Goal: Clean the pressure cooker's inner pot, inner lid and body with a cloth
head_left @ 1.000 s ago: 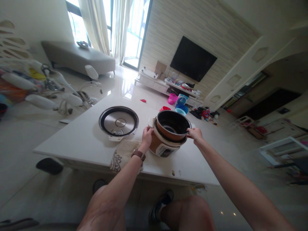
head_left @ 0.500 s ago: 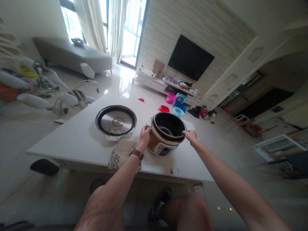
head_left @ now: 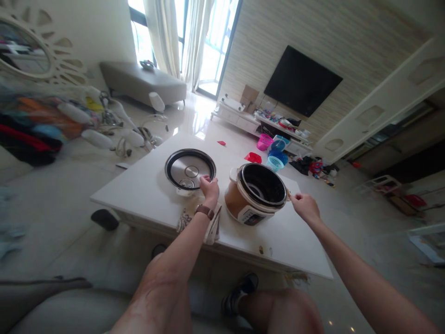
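Observation:
An open electric pressure cooker (head_left: pixel 233 200), brown and white with a dark inner pot (head_left: pixel 262 183), stands upright on the white table. Its detached round lid (head_left: pixel 181 169) lies to the left with the steel underside facing up. My left hand (head_left: pixel 209 189) is at the lid's right rim, its fingers curled over the edge. At the cooker's right side, my right hand (head_left: pixel 305 206) pinches the small side handle (head_left: pixel 288 195). A folded patterned cloth (head_left: pixel 210 232) lies at the table's front edge, partly beneath my left wrist.
Two small items, one brownish (head_left: pixel 261 249), lie near the front edge of the white table (head_left: pixel 139 199). Coloured plastic baskets (head_left: pixel 265 142) stand on the floor beyond it. A white lamp-like fixture (head_left: pixel 132 138) with several arms is at the left. My knees are below the table's front.
My left hand has left the cooker's left side and moved left to the lid. My right hand has shifted from the pot rim to the cooker's side handle. The view has turned left.

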Action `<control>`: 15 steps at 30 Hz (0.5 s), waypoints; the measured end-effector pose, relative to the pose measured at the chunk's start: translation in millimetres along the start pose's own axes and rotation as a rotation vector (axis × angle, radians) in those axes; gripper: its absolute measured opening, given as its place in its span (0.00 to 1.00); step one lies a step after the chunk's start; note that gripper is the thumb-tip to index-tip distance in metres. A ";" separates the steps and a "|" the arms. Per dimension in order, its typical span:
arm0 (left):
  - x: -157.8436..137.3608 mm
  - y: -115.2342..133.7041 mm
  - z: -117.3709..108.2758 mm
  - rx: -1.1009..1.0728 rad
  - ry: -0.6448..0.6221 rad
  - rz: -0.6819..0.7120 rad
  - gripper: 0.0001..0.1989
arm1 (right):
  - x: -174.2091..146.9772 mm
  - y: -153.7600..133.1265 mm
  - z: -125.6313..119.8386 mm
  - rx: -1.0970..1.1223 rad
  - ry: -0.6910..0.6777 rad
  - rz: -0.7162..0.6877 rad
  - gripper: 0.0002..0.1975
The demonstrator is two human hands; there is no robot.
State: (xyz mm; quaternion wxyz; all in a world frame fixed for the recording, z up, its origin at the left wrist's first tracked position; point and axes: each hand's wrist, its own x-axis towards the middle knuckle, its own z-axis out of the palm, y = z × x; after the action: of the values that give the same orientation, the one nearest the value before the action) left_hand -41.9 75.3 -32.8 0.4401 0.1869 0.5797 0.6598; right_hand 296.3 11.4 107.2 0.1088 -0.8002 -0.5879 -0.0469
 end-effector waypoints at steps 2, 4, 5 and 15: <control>18.8 8.3 -22.1 0.112 0.260 0.090 0.25 | -8.2 3.3 -5.0 -0.011 0.017 -0.055 0.15; 36.8 12.7 -46.2 0.219 0.473 0.101 0.31 | -16.0 6.2 -9.6 -0.017 0.028 -0.102 0.13; 44.7 12.8 -58.1 0.221 0.526 0.061 0.34 | -19.4 7.4 -11.6 -0.018 0.032 -0.119 0.13; 77.2 -28.7 -98.9 -0.253 0.323 -0.251 0.18 | -39.5 11.5 -18.9 -0.021 -0.005 -0.189 0.15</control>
State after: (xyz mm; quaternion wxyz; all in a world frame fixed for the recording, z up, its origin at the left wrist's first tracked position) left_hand -148.3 75.8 -105.4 0.4402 -0.0512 0.5739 0.6887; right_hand 296.2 -33.1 116.2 0.0939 -0.7422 -0.6607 -0.0612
